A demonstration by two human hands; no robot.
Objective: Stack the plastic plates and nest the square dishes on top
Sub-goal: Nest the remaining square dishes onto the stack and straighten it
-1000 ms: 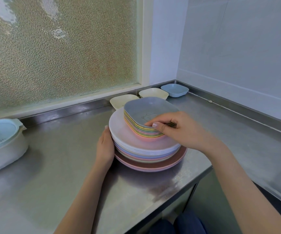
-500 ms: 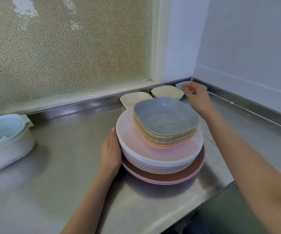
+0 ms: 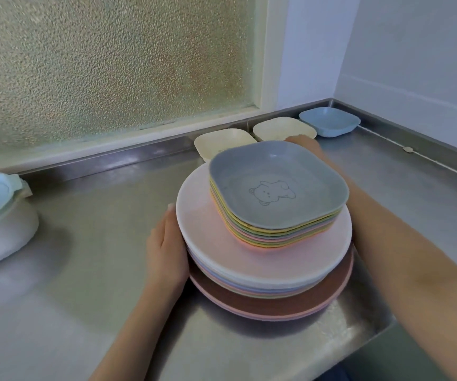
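Plates (image 3: 265, 259): round plastic stack, pale pink on top, brown-pink at the base, sits near worktop (image 3: 84, 270) front edge. Nested square dishes (image 3: 278, 188) on top, grey one w/ bear outline uppermost, pastel rims below, rounded corners, matte. Left hand (image 3: 166, 248) flat and open against the stack's left side, steadying, not gripping. Right hand (image 3: 303, 140) is behind the nested dishes, mostly hidden; I can't tell if it's open or closed. It's touching or just beside the right cream dish (image 3: 283, 129). Left cream dish (image 3: 223, 140) just beside that, blue dish (image 3: 329, 122) further right by the back corner. So I read right hand as nearer all three loose dishes. Stainless worktop, slick; frosted window (image 3: 111, 64) behind.
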